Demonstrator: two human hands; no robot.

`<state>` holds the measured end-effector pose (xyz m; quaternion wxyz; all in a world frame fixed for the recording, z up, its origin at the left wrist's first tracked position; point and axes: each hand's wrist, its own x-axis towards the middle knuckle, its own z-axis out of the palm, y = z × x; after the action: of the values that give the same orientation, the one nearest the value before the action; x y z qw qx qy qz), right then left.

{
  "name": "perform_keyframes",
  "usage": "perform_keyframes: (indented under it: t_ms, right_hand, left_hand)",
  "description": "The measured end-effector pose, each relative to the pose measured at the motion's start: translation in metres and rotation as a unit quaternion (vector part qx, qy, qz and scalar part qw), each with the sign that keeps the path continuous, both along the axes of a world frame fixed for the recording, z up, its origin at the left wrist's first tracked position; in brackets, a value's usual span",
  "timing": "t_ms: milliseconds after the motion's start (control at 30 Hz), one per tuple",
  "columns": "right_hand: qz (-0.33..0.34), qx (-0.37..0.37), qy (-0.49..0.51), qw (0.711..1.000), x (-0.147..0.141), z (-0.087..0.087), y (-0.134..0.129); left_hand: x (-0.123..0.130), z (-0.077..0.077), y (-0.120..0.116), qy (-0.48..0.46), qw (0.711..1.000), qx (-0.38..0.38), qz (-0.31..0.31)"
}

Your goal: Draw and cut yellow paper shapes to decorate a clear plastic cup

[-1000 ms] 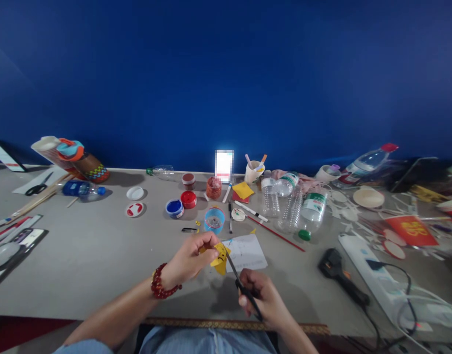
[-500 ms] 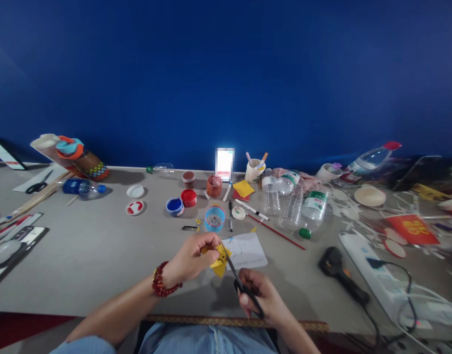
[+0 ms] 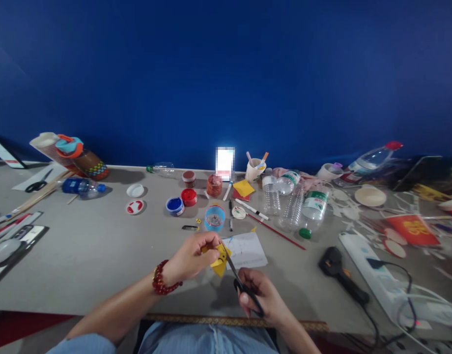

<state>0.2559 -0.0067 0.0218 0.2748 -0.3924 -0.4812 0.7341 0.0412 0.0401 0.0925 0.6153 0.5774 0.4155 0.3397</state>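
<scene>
My left hand [image 3: 197, 256], with a red bead bracelet at the wrist, is closed on a piece of yellow paper [image 3: 220, 268] that has black drawn lines on it. Black-handled scissors [image 3: 244, 290] are gripped in my right hand [image 3: 261, 290], their blades pointing up and left against the paper's right edge. Whether the blades are fully together I cannot tell. Under and behind the paper lies a white sheet [image 3: 248, 250] with faint drawn marks. Beyond my hands stands a blue-rimmed clear cup [image 3: 214, 219], with small yellow cut pieces [image 3: 198, 221] to its left.
Blue paint [image 3: 175, 206] and red paint [image 3: 189, 197] stand in open pots. Plastic bottles [image 3: 314, 209] crowd the right of centre. A glue gun [image 3: 342, 275] and a power strip [image 3: 381, 280] with cables lie at the right. A lit phone [image 3: 225, 163] leans at the back.
Almost nothing differs. Both hands, the yellow paper and the scissors hold nearly the same place; the view has shifted very slightly.
</scene>
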Motion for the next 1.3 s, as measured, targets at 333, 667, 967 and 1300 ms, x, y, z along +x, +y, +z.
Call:
perform_keyframes:
  t_ms: [333, 667, 967, 1300]
  right_hand:
    - [0.002, -0.001, -0.007, 1.000, 0.001, 0.000, 0.001]
    - [-0.002, -0.005, -0.007, 1.000, 0.005, -0.010, 0.002]
    - [-0.003, -0.005, 0.002, 1.000, 0.005, -0.007, 0.003]
    - [-0.006, -0.007, -0.003, 1.000, 0.006, -0.008, 0.002]
  left_hand:
    - [-0.001, 0.000, 0.001, 0.011, 1.000, 0.008, -0.010]
    - [-0.003, -0.005, 0.005, 0.007, 1.000, 0.003, -0.004]
    - [-0.003, -0.004, 0.005, 0.020, 1.000, -0.003, -0.006]
    - [0.000, -0.004, 0.005, 0.033, 0.999, 0.005, -0.006]
